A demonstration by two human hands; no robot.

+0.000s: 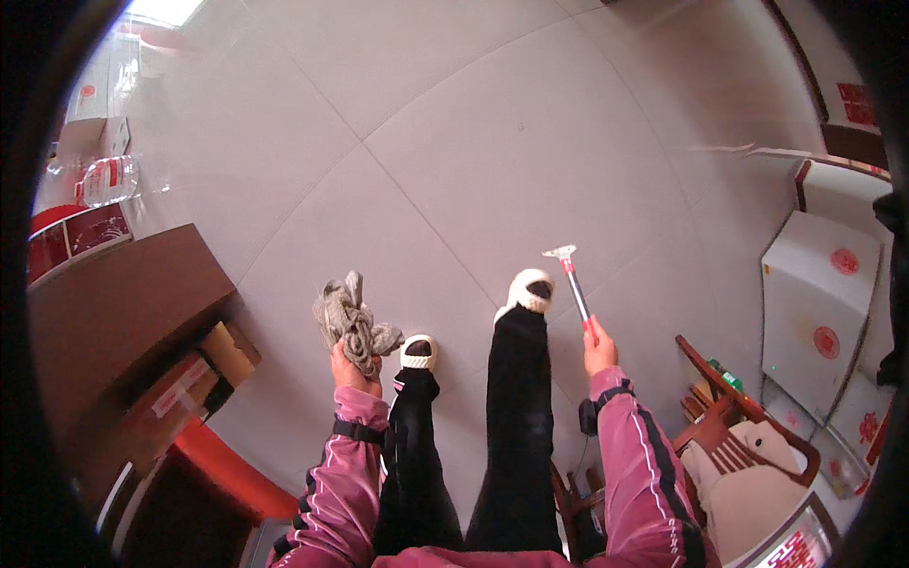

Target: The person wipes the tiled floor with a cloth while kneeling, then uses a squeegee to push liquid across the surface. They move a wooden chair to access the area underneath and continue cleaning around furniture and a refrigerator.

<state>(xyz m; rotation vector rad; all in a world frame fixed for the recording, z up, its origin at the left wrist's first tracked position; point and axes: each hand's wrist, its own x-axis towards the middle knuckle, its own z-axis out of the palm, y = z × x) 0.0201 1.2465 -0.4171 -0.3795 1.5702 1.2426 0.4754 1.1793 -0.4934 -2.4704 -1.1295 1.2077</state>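
My left hand (pixel 355 373) grips a crumpled grey-brown cloth (pixel 348 316), which bunches up above the fingers and hangs over the floor. In my right hand (pixel 601 349) is a scraper (pixel 577 287) with a red and grey handle and a pale flat head pointing away from me. Its head is in the air or near the floor; I cannot tell which. Beneath me are two cream slippers (pixel 531 290), one foot placed ahead of the other on the large grey floor tiles (pixel 440 177).
To the left stands a brown wooden cabinet (pixel 142 277) with cardboard boxes (pixel 188 383) by it. A clear plastic pack (pixel 110 181) lies farther up. On the right are a wooden chair (pixel 738 426) with a beige cushion (pixel 753 511) and a white appliance (pixel 817 277) bearing red stickers.
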